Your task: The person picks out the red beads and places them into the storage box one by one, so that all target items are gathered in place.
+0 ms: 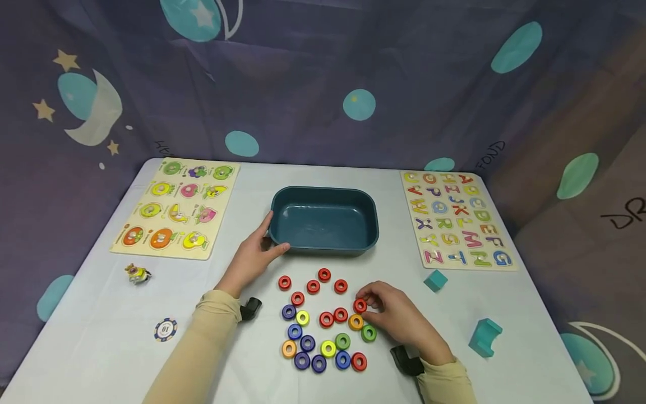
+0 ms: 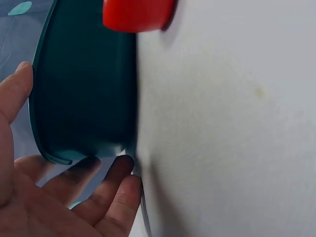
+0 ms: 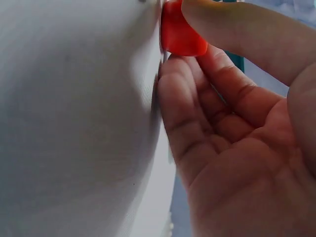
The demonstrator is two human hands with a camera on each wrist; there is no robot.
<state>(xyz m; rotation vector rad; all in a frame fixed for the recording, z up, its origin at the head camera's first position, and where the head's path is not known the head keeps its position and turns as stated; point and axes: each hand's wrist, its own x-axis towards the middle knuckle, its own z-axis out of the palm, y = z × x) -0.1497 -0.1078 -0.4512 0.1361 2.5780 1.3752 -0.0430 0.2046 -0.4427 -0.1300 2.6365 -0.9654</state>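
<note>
The left hand [image 1: 250,255] grips the near left corner of a dark teal tray [image 1: 323,247], thumb on the near side and fingers round the left end. The right hand [image 1: 396,314] pinches a red ring [image 3: 183,37] between thumb and fingers, on the near side of the tray and toward its right; whether that ring is off the cloth I cannot tell. Just beside it, nearer the person, lie an orange ring [image 1: 355,322] and a green ring [image 1: 369,340]. More small rings in red, purple, blue, yellow, green and orange are scattered between the forearms, some touching, with a few red ones nearest the tray. Black devices sit at both wrists, below beige sleeves [image 1: 202,342]. Farther left on the white cloth [image 1: 252,191] are a chip [image 1: 165,330] marked 10, a small yellow figurine [image 1: 137,274] and, behind it, a fruit puzzle board [image 1: 208,175]. On the right are a notched teal block [image 1: 480,338], a smaller teal block [image 1: 436,280] and, just behind that one, an alphabet puzzle board [image 1: 445,265]. Past the table edge hangs a dark backdrop [image 1: 303,45] printed with stars, a moon and turquoise ovals
</note>
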